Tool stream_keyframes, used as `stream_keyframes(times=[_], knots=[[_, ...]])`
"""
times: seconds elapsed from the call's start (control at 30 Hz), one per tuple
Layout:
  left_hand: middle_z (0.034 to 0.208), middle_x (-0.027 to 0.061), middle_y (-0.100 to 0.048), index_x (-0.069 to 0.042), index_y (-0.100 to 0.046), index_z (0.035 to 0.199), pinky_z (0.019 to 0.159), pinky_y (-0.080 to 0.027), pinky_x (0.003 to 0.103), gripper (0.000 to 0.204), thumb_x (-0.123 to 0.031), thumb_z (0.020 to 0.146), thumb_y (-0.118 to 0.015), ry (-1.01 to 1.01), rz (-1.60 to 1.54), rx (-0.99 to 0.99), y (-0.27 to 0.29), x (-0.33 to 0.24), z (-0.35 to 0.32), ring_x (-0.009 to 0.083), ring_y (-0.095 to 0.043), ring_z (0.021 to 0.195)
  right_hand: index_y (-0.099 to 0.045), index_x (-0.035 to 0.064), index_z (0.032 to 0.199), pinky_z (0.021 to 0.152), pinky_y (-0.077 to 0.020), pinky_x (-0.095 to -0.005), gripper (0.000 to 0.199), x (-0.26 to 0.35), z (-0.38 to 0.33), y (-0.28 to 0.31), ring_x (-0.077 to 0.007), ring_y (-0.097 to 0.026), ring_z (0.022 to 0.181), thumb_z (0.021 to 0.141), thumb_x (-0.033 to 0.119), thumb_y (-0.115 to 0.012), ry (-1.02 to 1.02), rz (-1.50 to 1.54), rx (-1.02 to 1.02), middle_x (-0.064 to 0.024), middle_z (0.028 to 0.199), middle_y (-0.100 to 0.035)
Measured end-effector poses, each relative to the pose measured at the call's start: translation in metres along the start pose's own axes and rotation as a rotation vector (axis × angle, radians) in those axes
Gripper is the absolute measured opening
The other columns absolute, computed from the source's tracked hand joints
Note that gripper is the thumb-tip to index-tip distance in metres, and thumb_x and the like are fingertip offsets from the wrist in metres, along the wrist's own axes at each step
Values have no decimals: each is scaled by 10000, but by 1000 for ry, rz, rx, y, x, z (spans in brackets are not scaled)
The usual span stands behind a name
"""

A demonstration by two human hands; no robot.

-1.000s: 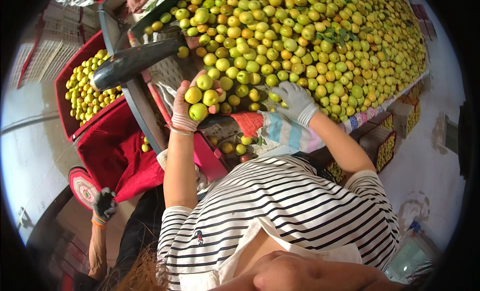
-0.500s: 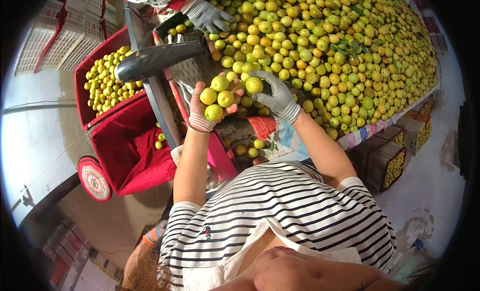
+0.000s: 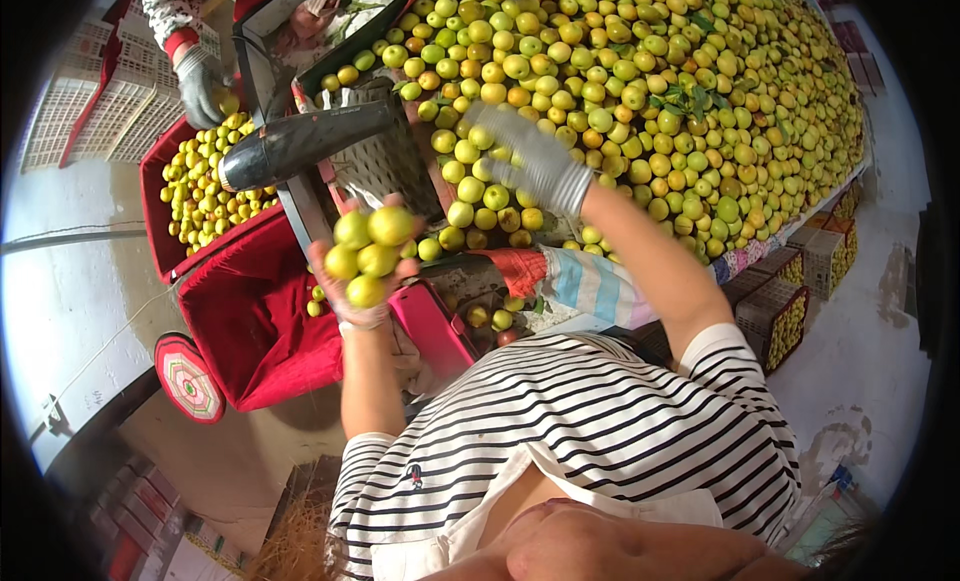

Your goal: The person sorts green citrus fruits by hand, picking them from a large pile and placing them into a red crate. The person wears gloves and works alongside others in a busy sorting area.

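Several round yellow-green fruits [image 3: 375, 260] are heaped in my left hand [image 3: 360, 313], which wears a pale glove and is raised beside the red-lined basket. Its fingers curl up around them. My right hand [image 3: 530, 161], in a grey striped glove, reaches over the near left side of a large pile of the same fruits [image 3: 640, 111]. Thumb and fingers are apart, slightly blurred; fruits lie close to the fingertips, but none is plainly gripped. A dark tapered tube [image 3: 310, 141] sits just beyond my left hand.
A co-worker's grey-gloved hand [image 3: 203, 91] is over a red-lined crate [image 3: 165, 226] of fruits at left. Nearer stands a red-lined basket [image 3: 260, 321] with few fruits, beside a round patterned lid [image 3: 190, 377]. A pink box [image 3: 432, 326] is near my body. Filled crates [image 3: 770, 326] stand at right.
My left hand has moved left and down, away from the pile, with an added fruit. My right hand has let go of its fruit and shifted left over the pile. The co-worker's hand has moved left.
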State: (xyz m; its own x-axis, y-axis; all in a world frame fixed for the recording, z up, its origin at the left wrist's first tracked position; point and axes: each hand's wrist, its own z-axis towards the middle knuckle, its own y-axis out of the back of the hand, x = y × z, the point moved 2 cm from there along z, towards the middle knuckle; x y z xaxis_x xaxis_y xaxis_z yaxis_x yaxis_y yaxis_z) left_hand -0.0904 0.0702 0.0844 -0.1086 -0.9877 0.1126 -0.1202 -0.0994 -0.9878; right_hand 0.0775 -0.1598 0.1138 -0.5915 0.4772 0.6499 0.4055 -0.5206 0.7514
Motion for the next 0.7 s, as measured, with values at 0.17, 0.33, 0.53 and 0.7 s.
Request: stream_keyframes(times=[0.17,0.33,0.53,0.7], knots=[[1532,174,-246,-163,-393,1433,912,-490,588,665,-455,871,-597,-223,324,-28,14,-103,-79,452,-233,1386,-341,158,1450,1127,-306,-431,721,-129,24,65,-308,-362,1354,878,559,-516,-416,-515,-22,-104,1504,-330],[1457,142,-393,-163,-430,1408,971,-436,594,651,-478,862,-595,-217,382,-376,86,-160,-148,375,-386,1325,-319,138,1462,1177,-157,-415,726,-142,36,34,-278,-269,1399,899,567,-480,-304,-993,-18,-74,1545,-251],[1276,78,-578,-146,-542,1295,1009,-421,460,525,-481,891,-544,15,423,-727,188,-166,-145,291,-522,1188,-315,223,1471,1181,-174,-409,603,-145,67,52,-266,-283,1398,946,472,-474,-351,-959,147,-60,1558,-206],[1226,48,-602,-147,-549,1273,1008,-408,429,453,-438,928,-507,123,618,-746,198,-166,-117,250,-535,1151,-451,232,1378,1045,-409,-437,477,-122,57,69,-316,-488,1239,919,291,-562,-418,-533,21,-96,1461,-383]])
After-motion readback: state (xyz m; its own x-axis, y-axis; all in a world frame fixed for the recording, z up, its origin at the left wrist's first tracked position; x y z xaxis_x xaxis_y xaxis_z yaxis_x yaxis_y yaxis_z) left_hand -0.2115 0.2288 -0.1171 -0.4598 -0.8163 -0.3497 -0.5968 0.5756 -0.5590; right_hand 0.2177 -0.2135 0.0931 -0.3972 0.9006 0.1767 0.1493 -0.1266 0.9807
